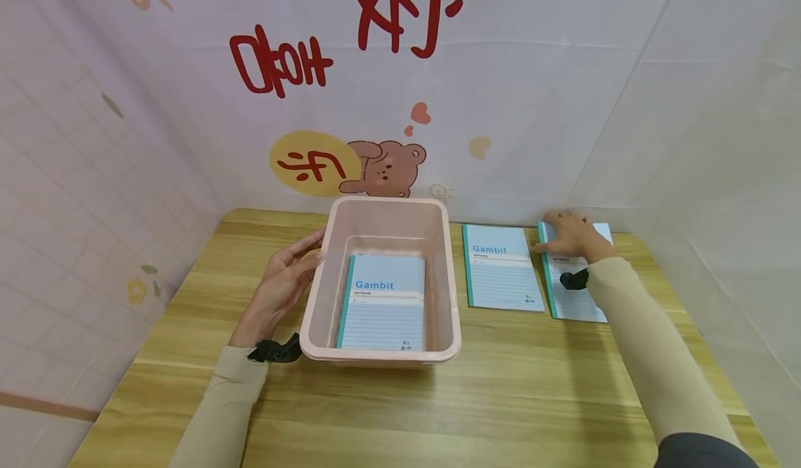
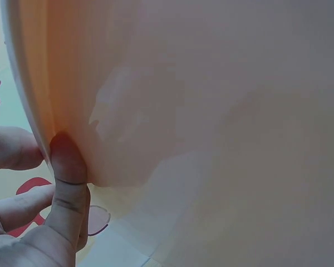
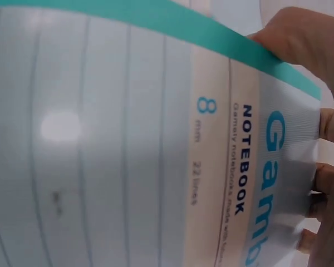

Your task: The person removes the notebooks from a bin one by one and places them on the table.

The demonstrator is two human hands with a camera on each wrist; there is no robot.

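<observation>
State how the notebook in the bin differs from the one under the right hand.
The bin notebook lies inside the bin; the far-right notebook is outside it. No hand touches the bin notebook; the right hand grips the far-right notebook. In the head view, the bin notebook shows its Gambit title; the hand hides the far-right notebook's. Both have pale blue lined covers and teal spines.

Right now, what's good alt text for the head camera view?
A person's left hand holds the left side of a pink bin with a blue Gambit notebook lying inside, while the right hand grips the top end of another notebook to the bin's right. A third notebook lies between that one and the bin on the wooden table.
</observation>
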